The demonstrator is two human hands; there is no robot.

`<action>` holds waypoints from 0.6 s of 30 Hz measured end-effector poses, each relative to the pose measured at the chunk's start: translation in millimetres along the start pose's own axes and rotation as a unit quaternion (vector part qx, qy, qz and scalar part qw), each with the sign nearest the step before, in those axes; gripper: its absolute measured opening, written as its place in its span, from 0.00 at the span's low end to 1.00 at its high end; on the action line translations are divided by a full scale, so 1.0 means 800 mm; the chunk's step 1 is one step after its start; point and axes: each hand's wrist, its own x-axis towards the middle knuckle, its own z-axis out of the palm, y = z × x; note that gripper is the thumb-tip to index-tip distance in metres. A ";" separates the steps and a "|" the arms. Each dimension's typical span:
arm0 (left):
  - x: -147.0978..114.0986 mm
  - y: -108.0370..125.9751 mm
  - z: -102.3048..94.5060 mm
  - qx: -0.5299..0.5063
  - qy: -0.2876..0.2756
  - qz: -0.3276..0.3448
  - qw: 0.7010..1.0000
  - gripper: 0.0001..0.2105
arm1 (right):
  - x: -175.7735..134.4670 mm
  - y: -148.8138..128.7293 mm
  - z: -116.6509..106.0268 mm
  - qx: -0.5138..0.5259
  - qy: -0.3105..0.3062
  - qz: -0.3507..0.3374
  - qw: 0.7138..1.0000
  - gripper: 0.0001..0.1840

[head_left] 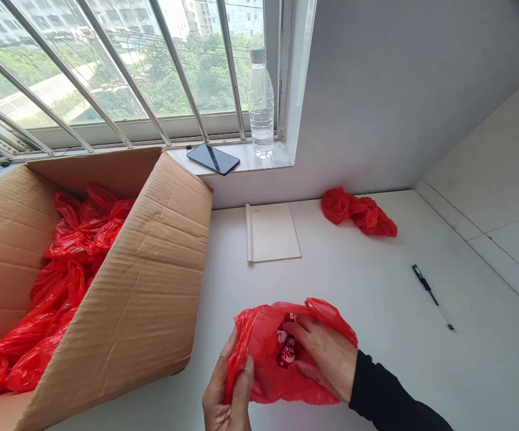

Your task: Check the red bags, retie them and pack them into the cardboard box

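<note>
A thin red plastic bag (268, 377) sits low in the middle of the view with its mouth spread wide. My left hand (228, 383) grips the left rim, thumb on the near side and fingers behind. Reaching in from the right, my right hand (324, 353) has its fingers and thumb around small dark red printed packets (287, 352) inside. The packets look like wrapped sweets, but their kind is not certain. Part of the bag's right rim lies over the back of my right hand. A black sleeve (389, 389) covers that forearm.
An open cardboard box (151, 257) on the left holds several knotted red bags (79, 239). Another red bag (358, 212) lies by the wall, near a notepad (273, 233). A pen (432, 296) lies right. On the sill are a phone (213, 158) and water bottle (261, 108).
</note>
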 end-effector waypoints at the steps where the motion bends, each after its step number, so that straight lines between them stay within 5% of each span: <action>1: 0.000 0.000 0.000 0.001 0.002 -0.002 1.000 0.26 | 0.000 -0.001 -0.001 -0.001 -0.003 0.002 1.000 0.33; 18: -0.003 0.000 -0.002 0.016 0.001 0.005 1.000 0.26 | -0.004 -0.005 -0.004 -0.014 0.001 -0.002 1.000 0.31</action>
